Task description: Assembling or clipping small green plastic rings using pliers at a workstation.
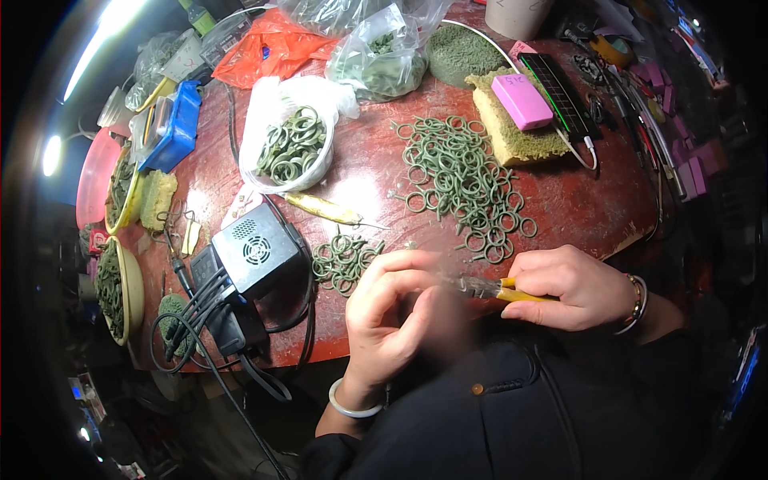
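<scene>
Head view: grips yellow-handled pliers [518, 297] in R hand [570, 286], fingers closed round the handles, aiming the nose L, just beside L hand [390, 308]. Curls L hand's fingers in twd the thumb, pinch-like; can't tell what, if anything, btwn the tips b/c of blur nr the plier nose. Holds both hands at nr edge of red table [596, 200], in front of dark jacket [472, 432]. Wears white bangle [352, 406] on L wrist, bracelets [636, 302] on R.

Has big heap of green rings [460, 180] just beyond the pliers, w/ loose nr fringe close to the nose; small pile of green rings [346, 264] right by L hand, partly behind the fingers. Shows a strip of red top btwn the 2, running back twd clear bag [380, 60], plus a wider patch R of the heap, out to the curved R edge. Is tighter on L: black box w/ fan grille [256, 250], black cables [200, 316] spilling past nr edge, thin-tipped yellow tool [324, 209] btwn white tub [276, 188] and small pile. Has far side hemmed by orange-red bag [272, 48], clear bag, round green block [466, 54], then pink box [522, 102] on yellow sponge [520, 148]; along L edge, blue tray [180, 132] and cream bowl [134, 296]
</scene>
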Tool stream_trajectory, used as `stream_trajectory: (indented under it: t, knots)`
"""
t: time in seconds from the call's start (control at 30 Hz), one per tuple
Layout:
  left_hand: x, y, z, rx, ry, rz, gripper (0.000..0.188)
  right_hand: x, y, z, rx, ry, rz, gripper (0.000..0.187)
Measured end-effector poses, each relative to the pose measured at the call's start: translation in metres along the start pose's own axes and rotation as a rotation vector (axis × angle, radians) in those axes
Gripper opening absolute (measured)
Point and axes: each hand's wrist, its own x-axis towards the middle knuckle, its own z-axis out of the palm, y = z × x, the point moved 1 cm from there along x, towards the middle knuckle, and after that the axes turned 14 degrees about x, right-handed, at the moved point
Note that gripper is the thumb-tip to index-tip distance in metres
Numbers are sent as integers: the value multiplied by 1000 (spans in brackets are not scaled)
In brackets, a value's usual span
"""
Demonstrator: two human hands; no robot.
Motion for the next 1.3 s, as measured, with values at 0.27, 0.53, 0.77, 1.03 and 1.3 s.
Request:
stream_trajectory:
  t: [0.27,0.53,0.77,1.03,1.3]
  knots:
    - [1,16,-23,592,169,66,15,-3,7,0,55,66,12,25]
    - [-1,14,-33,898,290,11,20,-6,13,-1,59,135,97,27]
    - [31,17,16,1127,-29,169,44,-9,17,0,128,226,125,25]
    - [22,6,17,984,25,283,20,-11,18,-3,155,235,116,26]
    - [26,4,9,976,-12,379,17,-8,19,0,159,230,95,26]
